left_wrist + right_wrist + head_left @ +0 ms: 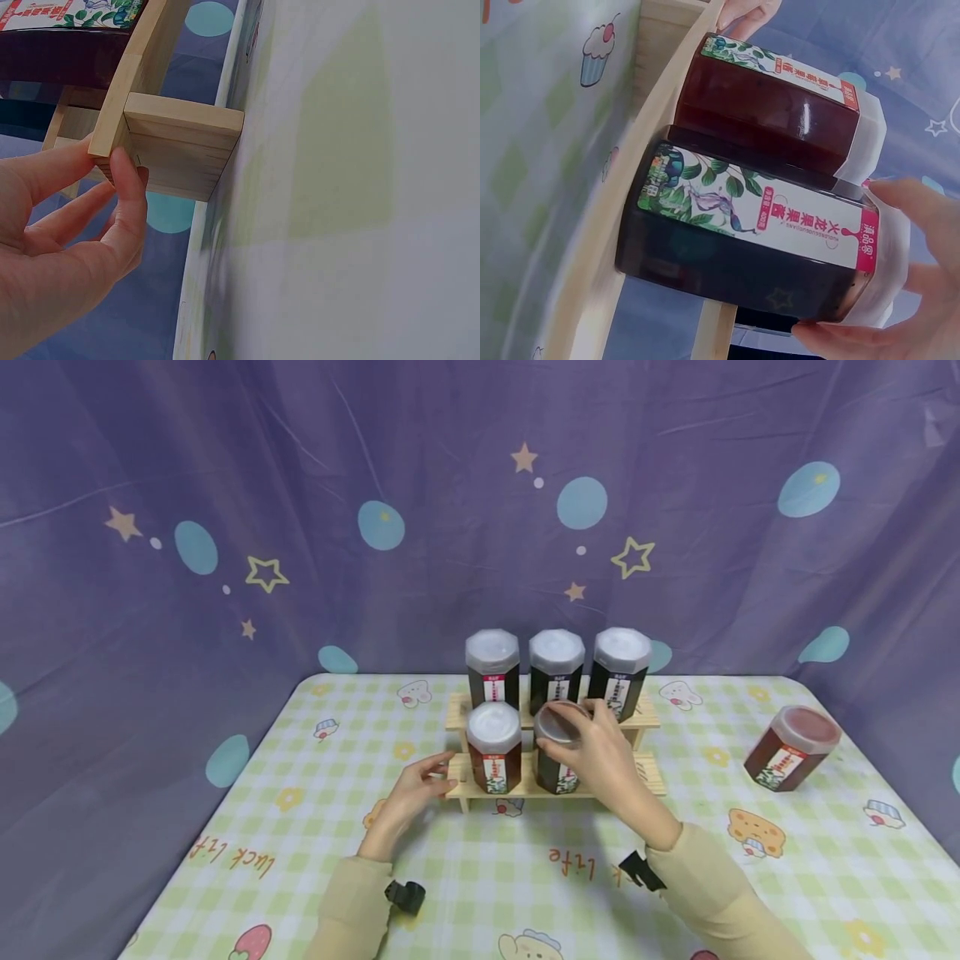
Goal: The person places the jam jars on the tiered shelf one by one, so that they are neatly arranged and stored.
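A two-tier wooden rack (pixel 652 774) stands mid-table. My left hand (pixel 408 793) pinches the left end of its lower tier; in the left wrist view the fingertips (pixel 127 169) lie against the wooden corner. With its thumb and fingers, my right hand (pixel 603 760) grips the pale lid of a dark jam jar (pixel 742 232) on the lower tier. The right wrist view shows this jar's base at the rack's slat, its label with leaves and a pink band. Close beside it on the left sits a dark red jam jar (pixel 495 764).
On the upper tier stand three lidded jars: a left jar (pixel 492 664), a middle jar (pixel 557 664) and a right jar (pixel 621 660). Another red jam jar (pixel 795 747) stands on the checked tablecloth (pixel 300 827) at the right. A purple curtain (pixel 450 593) hangs behind.
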A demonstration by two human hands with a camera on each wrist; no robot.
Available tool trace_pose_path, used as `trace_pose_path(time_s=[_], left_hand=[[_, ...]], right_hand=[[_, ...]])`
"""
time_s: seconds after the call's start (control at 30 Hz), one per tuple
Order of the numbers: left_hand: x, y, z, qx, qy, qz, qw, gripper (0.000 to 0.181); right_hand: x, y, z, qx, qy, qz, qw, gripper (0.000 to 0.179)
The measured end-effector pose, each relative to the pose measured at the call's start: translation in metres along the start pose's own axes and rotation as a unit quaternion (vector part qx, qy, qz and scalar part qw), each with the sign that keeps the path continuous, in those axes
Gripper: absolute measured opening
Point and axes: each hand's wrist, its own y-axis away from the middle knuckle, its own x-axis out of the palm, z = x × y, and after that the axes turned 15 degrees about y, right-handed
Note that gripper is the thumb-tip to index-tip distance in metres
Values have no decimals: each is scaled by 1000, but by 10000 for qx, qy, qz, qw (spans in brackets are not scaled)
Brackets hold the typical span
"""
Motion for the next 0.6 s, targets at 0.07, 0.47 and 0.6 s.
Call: trace_pose_path(time_s=[0.07,0.47,0.6], left_hand=[[0,0,0,-4,5,-17,10000,49],[0,-2,6,52,-20,-196,9998,48],[3,4,-5,56,-17,-83,9999,48]], right_hand=[[0,1,-1,-15,-35,4,10000,50],[1,11,-9,-217,-389,-266,9987,49],[0,15,-16,-240,-533,-365,9976,48]])
